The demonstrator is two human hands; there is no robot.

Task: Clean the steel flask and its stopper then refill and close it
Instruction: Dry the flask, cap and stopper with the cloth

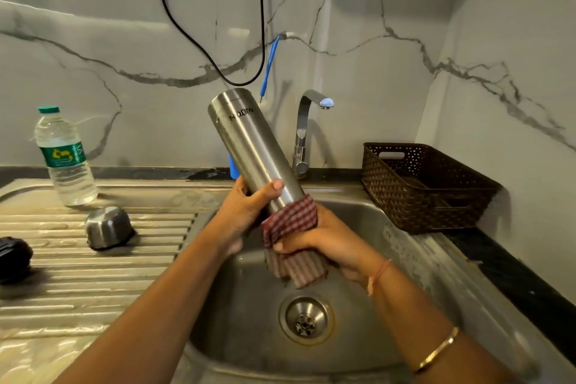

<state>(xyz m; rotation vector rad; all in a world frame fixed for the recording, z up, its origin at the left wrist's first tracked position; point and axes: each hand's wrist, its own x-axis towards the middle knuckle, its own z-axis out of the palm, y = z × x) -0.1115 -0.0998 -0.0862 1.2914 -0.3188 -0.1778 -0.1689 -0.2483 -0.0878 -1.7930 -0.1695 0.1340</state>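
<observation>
Ribbed drainboard [93, 274], water bottle [64, 159], steel cap [107, 227], black stopper [14, 259]

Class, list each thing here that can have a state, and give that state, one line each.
Flask: tilted over sink, lettering upside down.
Cloth: wrapped round flask's lower end.
Left hand: grips flask body.
Right hand: grips cloth.
Tap: no water running.
Water bottle: upright, capped.
Steel cup: mouth down on draining board.

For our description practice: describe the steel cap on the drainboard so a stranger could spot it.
Left of the sink lies a ribbed drainboard. On it, nearer than the bottle, sits the cap. There it alone is shiny steel; the bottle is clear plastic, the leftmost object black.
</observation>
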